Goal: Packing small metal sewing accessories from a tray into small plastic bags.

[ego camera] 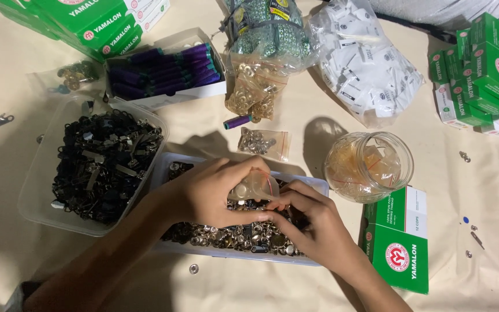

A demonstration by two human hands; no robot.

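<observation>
Head view, tray of snaps, tub of sliders

We see a small clear bag of silver snap buttons, pinched upright above the tray of loose snaps.

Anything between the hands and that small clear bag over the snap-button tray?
Nothing visible. The left hand already holds the small clear bag, the right hand touches its lower edge, and both sit directly above the tray of metal snaps.
</observation>
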